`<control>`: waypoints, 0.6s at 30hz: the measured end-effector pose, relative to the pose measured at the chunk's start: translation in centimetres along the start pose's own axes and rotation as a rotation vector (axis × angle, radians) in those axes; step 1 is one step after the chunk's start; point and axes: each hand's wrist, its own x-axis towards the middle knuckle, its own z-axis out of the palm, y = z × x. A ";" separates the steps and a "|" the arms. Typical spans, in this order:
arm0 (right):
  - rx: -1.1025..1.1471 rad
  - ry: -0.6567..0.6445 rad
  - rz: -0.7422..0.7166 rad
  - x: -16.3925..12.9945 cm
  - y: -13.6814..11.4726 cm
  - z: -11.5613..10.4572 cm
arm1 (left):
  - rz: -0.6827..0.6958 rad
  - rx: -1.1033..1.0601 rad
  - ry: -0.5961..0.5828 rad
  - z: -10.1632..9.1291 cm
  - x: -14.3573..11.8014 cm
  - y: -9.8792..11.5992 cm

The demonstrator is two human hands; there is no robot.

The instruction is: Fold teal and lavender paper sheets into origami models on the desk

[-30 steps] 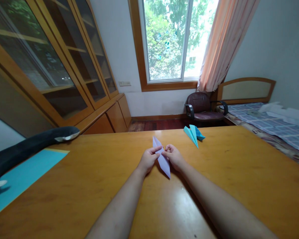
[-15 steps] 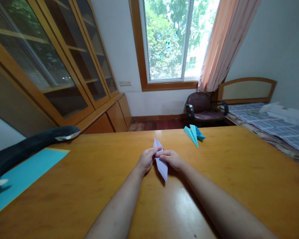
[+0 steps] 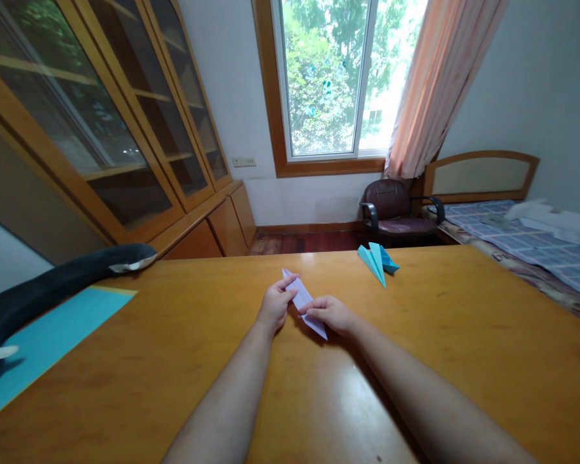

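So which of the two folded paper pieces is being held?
The pale lilac folded paper, pinched between left hand and right hand; the turquoise one lies untouched farther away.

Your arms: both forearms are bare as far up as the frame shows; no sleeve edge is visible.
Your left hand: bare, ungloved, with no ring showing.
Your right hand: also bare, ungloved, with no ring showing.
Your wrists: plain, with no watch, strap or bracelet on either one.
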 end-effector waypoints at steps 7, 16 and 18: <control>0.011 -0.051 0.025 -0.2 -0.4 0.1 | 0.101 -0.031 0.189 -1.7 1.4 0.1; 0.167 0.045 -0.089 0.4 0.1 -1.3 | 0.117 -0.250 0.348 -3.1 2.3 1.4; 0.241 0.115 -0.123 0.5 -0.1 -1.5 | 0.098 -0.266 0.304 -3.1 2.2 1.3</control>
